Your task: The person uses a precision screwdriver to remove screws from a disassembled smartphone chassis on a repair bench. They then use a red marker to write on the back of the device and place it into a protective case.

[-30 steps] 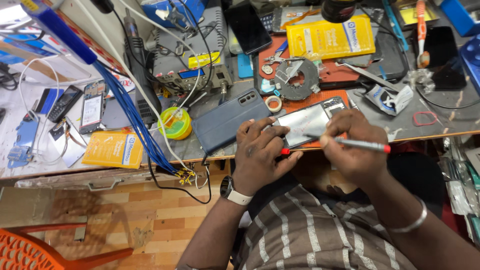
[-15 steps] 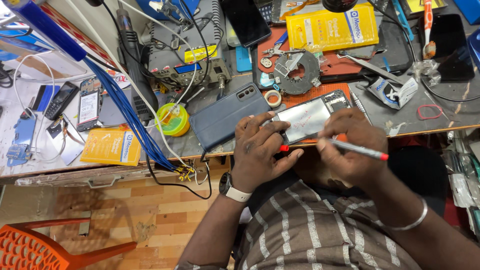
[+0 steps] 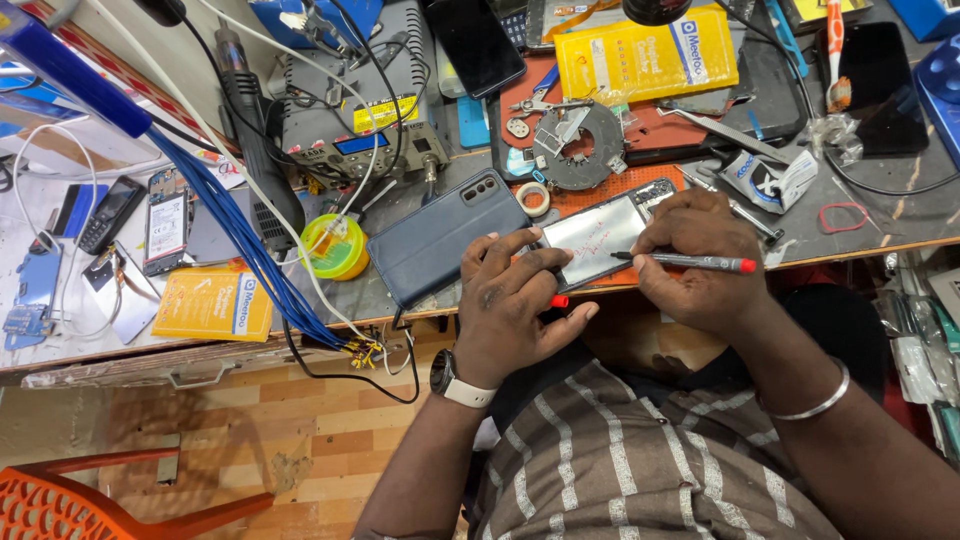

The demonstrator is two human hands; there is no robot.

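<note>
A grey phone panel (image 3: 598,236) lies face up at the front edge of the workbench, with red marks on it. My left hand (image 3: 512,300) presses its near left corner with the fingers and pinches a small red pen cap (image 3: 559,301) under the thumb. My right hand (image 3: 700,262) grips a black pen with a red end (image 3: 690,262), its tip touching the panel's right part. A dark blue phone back cover (image 3: 445,240) lies just left of my left hand.
A yellow-green solder reel (image 3: 335,248), blue cable bundle (image 3: 240,235), soldering station (image 3: 355,120), round grey tool disc (image 3: 580,145), yellow packets (image 3: 645,55) (image 3: 212,303), tweezers and several phones crowd the bench. An orange chair (image 3: 110,500) stands on the wooden floor below left.
The view has drifted slightly. My right hand has turned the pen flatter and brought its tip onto the panel. The left hand stays on the panel's corner.
</note>
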